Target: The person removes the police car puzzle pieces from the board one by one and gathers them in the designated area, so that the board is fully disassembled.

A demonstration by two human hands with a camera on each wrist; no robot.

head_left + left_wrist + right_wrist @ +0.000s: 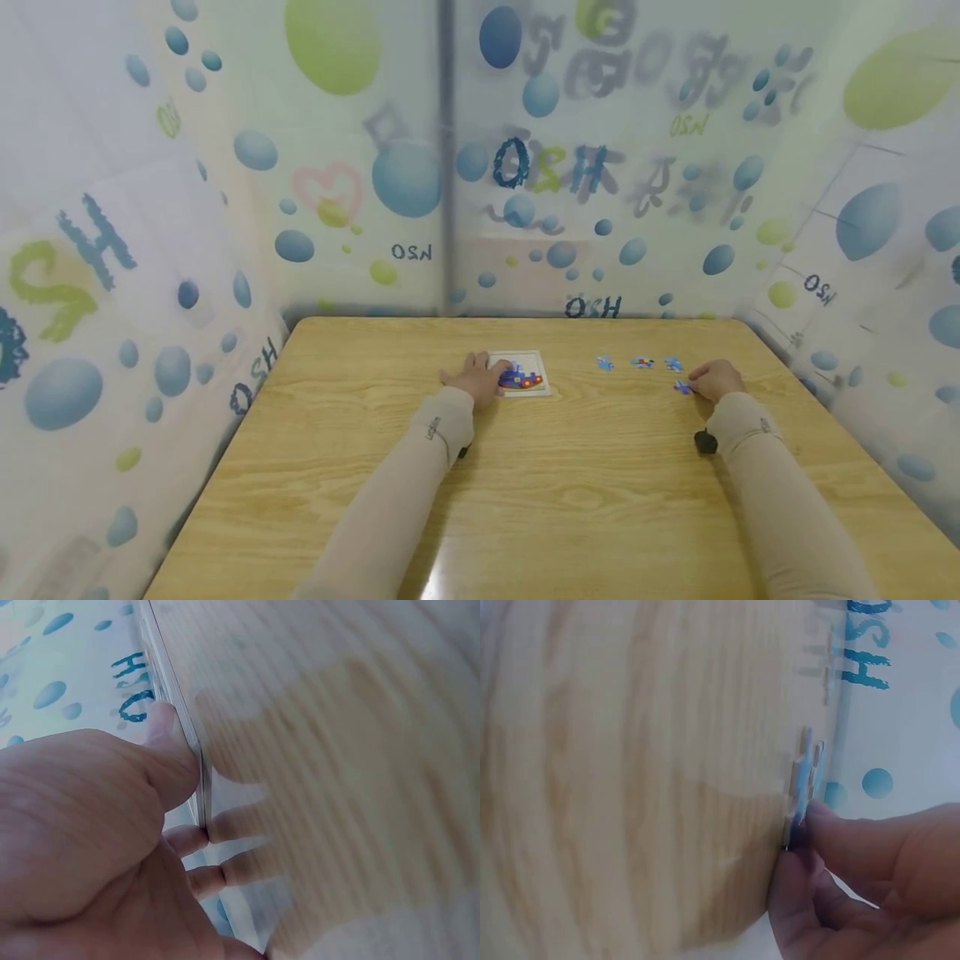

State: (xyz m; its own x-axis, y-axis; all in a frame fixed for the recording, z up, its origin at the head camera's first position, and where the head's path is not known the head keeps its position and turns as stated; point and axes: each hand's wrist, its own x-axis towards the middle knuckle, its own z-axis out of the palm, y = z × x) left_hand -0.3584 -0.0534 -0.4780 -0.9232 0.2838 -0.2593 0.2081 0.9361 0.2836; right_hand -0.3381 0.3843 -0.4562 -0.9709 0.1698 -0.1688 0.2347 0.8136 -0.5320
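A small jigsaw puzzle point(525, 379) in a white frame lies on the table, with a colourful boat picture partly filled in. My left hand point(477, 381) rests at its left side. The thumb point(172, 761) lies over the frame's edge, and the other fingertips touch the tabletop beside it. To the right, my right hand point(717, 381) pinches a loose blue puzzle piece point(682, 387) between thumb and fingertips, low at the table surface. In the right wrist view that piece point(798, 802) appears edge-on, its near end covered by the fingers.
Several other loose puzzle pieces lie in a row on the wooden table point(570, 483): one point(604, 362) nearest the frame, one point(642, 362) with red in it, and one point(673, 364) just beyond the right hand. Patterned curtains point(360, 275) enclose the table's back and sides.
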